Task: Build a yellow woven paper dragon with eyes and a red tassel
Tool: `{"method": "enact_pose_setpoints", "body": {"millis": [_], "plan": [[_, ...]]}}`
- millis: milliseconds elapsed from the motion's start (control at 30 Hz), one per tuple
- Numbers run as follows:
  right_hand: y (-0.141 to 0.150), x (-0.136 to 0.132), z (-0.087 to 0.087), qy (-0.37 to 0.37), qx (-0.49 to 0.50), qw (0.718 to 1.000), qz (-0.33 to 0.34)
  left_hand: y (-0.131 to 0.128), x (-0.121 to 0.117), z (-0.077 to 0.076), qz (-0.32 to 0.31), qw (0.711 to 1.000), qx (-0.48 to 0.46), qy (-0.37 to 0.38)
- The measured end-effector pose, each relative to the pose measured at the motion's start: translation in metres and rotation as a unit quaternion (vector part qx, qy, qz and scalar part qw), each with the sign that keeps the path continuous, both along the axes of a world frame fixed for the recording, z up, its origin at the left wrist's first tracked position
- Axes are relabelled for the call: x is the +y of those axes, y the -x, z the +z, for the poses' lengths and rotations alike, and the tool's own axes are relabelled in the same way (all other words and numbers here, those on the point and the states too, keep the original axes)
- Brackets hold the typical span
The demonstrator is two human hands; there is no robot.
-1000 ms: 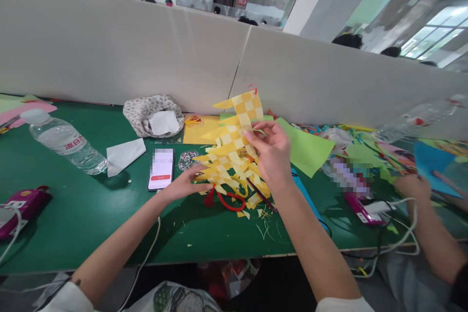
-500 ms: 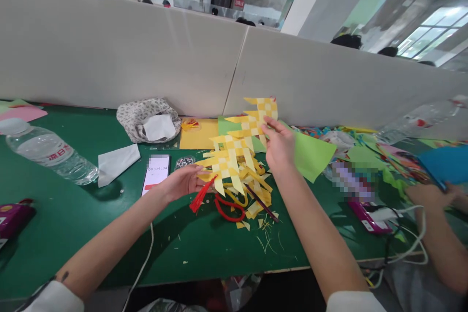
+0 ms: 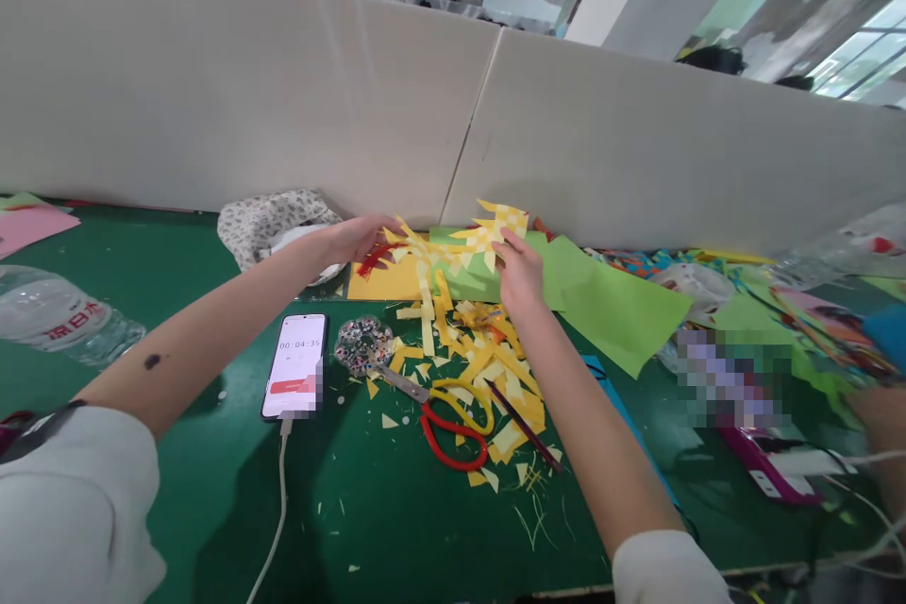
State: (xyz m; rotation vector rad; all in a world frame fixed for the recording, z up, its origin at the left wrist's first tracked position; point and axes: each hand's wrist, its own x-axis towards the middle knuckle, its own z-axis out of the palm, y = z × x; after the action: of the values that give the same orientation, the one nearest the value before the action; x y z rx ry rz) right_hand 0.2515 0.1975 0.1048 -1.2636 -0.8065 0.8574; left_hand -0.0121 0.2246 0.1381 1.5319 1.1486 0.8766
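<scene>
A woven yellow-and-cream checkered paper piece (image 3: 460, 251) with pointed fringe ends is held up across both hands, over the back of the table. My left hand (image 3: 360, 239) pinches its left end, where a red tassel (image 3: 375, 260) hangs. My right hand (image 3: 522, 274) grips the other end between thumb and fingers. Below the hands lie scissors (image 3: 453, 420) with one red and one yellow handle, partly spread. A dark pencil (image 3: 524, 425) rests on a heap of yellow paper scraps (image 3: 506, 377). Left of these sits a clear dish of small beads (image 3: 363, 346).
A phone (image 3: 295, 363) showing a timer lies on the green table (image 3: 368, 510), its cable running forward. A water bottle (image 3: 67, 316) and a patterned cloth bag (image 3: 273, 219) are to the left. Green paper (image 3: 623, 302), a power strip (image 3: 768, 467) and a co-worker's arm (image 3: 884, 425) are right.
Both hands have carried the woven paper away from me toward the partition, the left rising most. The woven piece looks flatter now, and the scissors and bead dish beneath show more fully. The view has shifted.
</scene>
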Motion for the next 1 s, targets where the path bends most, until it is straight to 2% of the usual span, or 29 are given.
{"method": "enact_pose_setpoints", "body": {"millis": [100, 267, 367, 467, 567, 667, 733, 800, 900, 1000], "plan": [[-0.004, 0.015, -0.017, 0.032, -0.011, 0.999, 0.009, 0.0, 0.012, -0.013, -0.047, 0.995, 0.054, 0.068], [-0.01, 0.026, -0.043, 0.096, -0.06, 0.992, 0.057, 0.006, 0.017, -0.041, -0.05, 0.983, 0.145, 0.105], [-0.016, 0.027, -0.048, 0.129, -0.121, 0.98, 0.087, 0.015, 0.015, -0.048, -0.043, 0.973, 0.204, 0.102], [-0.028, 0.02, -0.045, 0.145, -0.195, 0.965, 0.1, 0.024, 0.008, -0.047, -0.035, 0.961, 0.266, 0.064], [-0.042, 0.0, -0.036, 0.132, -0.265, 0.948, 0.118, 0.029, -0.012, -0.04, 0.001, 0.941, 0.339, -0.009], [-0.056, -0.036, -0.029, 0.114, -0.329, 0.927, 0.143, 0.025, -0.044, -0.036, 0.037, 0.914, 0.394, -0.088], [-0.065, -0.064, -0.029, 0.105, -0.37, 0.911, 0.15, 0.016, -0.067, -0.037, -0.003, 0.857, 0.473, -0.205], [-0.072, -0.088, -0.033, 0.096, -0.411, 0.895, 0.141, 0.002, -0.086, -0.044, -0.061, 0.819, 0.503, -0.268], [-0.079, -0.113, -0.046, 0.089, -0.474, 0.869, 0.11, -0.023, -0.102, -0.058, -0.108, 0.812, 0.499, -0.282], [-0.078, -0.122, -0.062, 0.082, -0.522, 0.843, 0.097, -0.049, -0.107, -0.068, -0.133, 0.81, 0.49, -0.293]]}}
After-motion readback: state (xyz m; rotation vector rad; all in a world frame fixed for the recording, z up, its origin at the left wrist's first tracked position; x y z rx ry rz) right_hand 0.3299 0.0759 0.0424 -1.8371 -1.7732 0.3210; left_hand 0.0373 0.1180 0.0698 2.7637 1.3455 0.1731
